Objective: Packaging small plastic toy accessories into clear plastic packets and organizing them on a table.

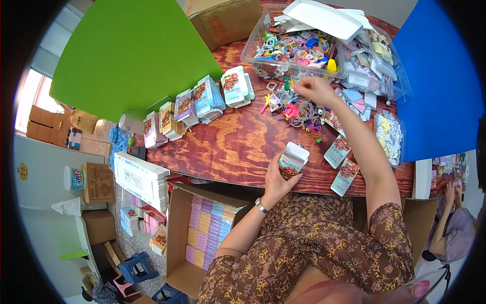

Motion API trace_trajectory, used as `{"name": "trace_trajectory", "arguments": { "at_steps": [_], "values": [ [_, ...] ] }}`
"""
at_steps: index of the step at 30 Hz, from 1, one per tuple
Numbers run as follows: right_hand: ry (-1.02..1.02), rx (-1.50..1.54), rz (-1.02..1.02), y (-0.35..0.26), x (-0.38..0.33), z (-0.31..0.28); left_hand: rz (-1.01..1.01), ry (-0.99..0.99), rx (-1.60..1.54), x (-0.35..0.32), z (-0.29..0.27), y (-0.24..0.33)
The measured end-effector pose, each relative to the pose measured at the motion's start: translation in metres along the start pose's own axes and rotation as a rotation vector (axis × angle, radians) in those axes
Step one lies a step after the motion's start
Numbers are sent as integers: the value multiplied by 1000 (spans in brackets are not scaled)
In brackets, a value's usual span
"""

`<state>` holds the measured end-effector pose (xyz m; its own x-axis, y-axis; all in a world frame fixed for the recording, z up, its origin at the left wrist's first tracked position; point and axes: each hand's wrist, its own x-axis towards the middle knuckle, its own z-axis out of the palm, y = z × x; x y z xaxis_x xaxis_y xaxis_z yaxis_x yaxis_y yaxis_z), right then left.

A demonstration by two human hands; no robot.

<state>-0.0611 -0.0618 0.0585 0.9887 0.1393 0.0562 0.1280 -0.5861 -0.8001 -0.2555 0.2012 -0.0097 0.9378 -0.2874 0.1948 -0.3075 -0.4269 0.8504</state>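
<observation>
My left hand (277, 183), a watch on its wrist, grips a small printed card box (292, 161) upright near the table's front edge, its top flap open. Farther off, my right hand (315, 91) reaches over a loose heap of small colourful plastic trinkets (299, 110). Its fingers are pinched together at the heap's far side; whatever is between them is too small to name. Two flat printed boxes, a nearer one (345, 177) and a farther one (337, 150), lie beside my right forearm.
A clear plastic tub of trinkets (298, 48) and one of small packets (369, 71) stand at the back. Stacks of flat boxes (202, 99) line the left. Green (131, 61) and blue (445, 81) panels flank the table. A carton of boxes (207, 228) sits below; another person (453, 228) works at right.
</observation>
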Motion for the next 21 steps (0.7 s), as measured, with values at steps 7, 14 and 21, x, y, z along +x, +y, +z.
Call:
{"name": "trace_trajectory", "arguments": {
  "at_steps": [7,14,21],
  "values": [
    [-10,138,77,-67,-18,-37,-42,-24,-94,2,4,-2],
    [-59,-16,-47,-36,-35,-42,-38,0,-76,7,0,6],
    [-81,65,14,-58,-59,-36,-78,57,-51,10,4,1]
  ]
}}
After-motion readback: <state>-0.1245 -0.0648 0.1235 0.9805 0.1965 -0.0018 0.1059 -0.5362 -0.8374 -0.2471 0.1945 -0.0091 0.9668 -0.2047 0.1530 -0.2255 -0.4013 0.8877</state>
